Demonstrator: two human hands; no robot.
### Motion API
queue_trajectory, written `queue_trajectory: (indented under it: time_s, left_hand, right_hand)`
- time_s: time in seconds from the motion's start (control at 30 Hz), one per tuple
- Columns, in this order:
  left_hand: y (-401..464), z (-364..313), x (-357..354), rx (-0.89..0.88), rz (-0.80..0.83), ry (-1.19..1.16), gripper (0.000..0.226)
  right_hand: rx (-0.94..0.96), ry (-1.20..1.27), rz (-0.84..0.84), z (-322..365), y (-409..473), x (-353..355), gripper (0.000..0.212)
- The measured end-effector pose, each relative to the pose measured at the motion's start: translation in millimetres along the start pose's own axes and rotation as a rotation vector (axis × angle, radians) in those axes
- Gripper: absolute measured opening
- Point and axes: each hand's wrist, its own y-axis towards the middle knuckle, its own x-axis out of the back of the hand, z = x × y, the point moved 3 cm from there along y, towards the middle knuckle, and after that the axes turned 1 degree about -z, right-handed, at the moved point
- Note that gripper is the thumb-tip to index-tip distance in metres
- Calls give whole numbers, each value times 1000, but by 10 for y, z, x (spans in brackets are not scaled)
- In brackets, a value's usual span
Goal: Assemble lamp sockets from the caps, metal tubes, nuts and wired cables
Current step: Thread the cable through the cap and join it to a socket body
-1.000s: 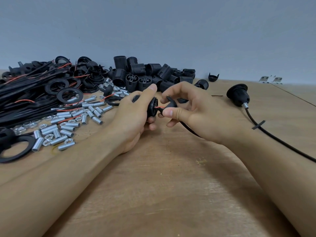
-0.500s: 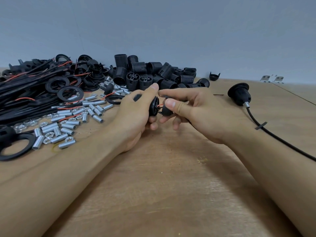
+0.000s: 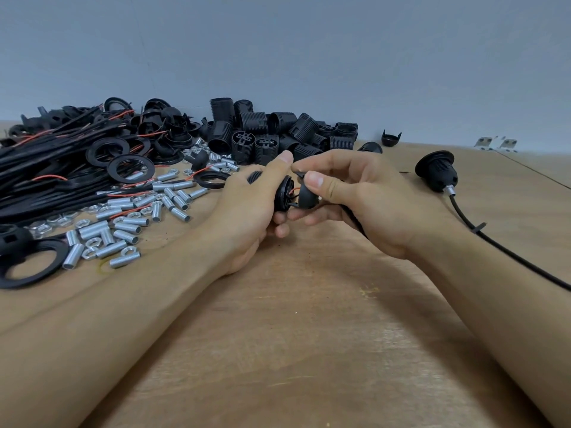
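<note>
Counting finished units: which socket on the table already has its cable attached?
The lone socket at far right, cable trailing toward the table edge; the rear-pile sockets are bare.

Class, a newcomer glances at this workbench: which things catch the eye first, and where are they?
At centre, the left hand grips a black ribbed socket body while the right hand pinches a black plastic cap beside it. A heap of shiny threaded metal tubes lies left, and one finished black socket on its cable rests at right.

Cables (image 3: 46, 168) heap at the bench's (image 3: 309, 335) left edge, tubes (image 3: 123, 223) and nuts (image 3: 92, 242) just below them. Socket bodies (image 3: 278, 131) pile upper centre — an assembled socket (image 3: 437, 173) lies to the right.
</note>
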Motion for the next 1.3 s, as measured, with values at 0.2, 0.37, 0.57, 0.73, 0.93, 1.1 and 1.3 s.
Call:
queue_trajectory:
  time_s: [0.2, 0.37, 0.57, 0.73, 0.93, 1.1, 1.3]
  left_hand:
    - [9, 0, 14, 11, -28, -12, 36]
    - [7, 3, 11, 15, -33, -16, 34]
    - [-10, 1, -4, 4, -5, 21, 37]
    - [-18, -3, 3, 26, 5, -1, 46]
    - [-34, -7, -2, 175, 145, -155, 48]
    - [-39, -59, 21, 134, 236, -129, 49]
    - [-48, -21, 4, 30, 105, 60, 44]
  right_hand:
    - [22, -146, 42, 52, -55, -3, 37]
    - [23, -130, -36, 45, -32, 11, 45]
    - [29, -113, -66, 45, -17, 30, 27]
    - [41, -68, -101, 3, -8, 21, 29]
    - [22, -18, -60, 6, -4, 53, 20]
    - [-35, 27, -9, 36, -3, 130, 20]
    - [-76, 49, 31, 12, -32, 82, 10]
